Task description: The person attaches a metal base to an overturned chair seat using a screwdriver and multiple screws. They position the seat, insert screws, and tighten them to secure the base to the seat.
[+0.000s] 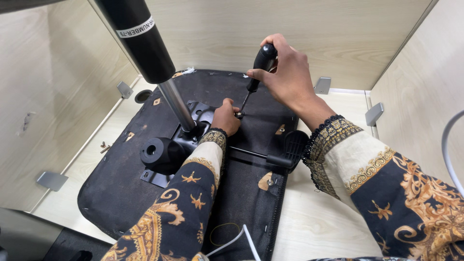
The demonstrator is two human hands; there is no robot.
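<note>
An upturned black chair seat (pixel 121 188) lies on a light wooden desk. A black metal mechanism plate (pixel 200 116) is fixed to it, with a gas lift cylinder (pixel 145 43) rising toward me. My right hand (pixel 285 72) grips the black handle of a screwdriver (pixel 258 67), whose tip meets a screw (pixel 239 115) at the plate's edge. My left hand (pixel 225 118) rests beside that screw, fingers pinched around it. Both sleeves are cream and black with gold patterns.
A black lever with a flat paddle (pixel 292 147) juts right from the mechanism. A round black knob (pixel 157 152) sits at its left. Wooden partitions with grey metal brackets (pixel 323 85) enclose the desk. Loose screws (pixel 104 146) lie at the left. A white cable (pixel 449 145) curves at right.
</note>
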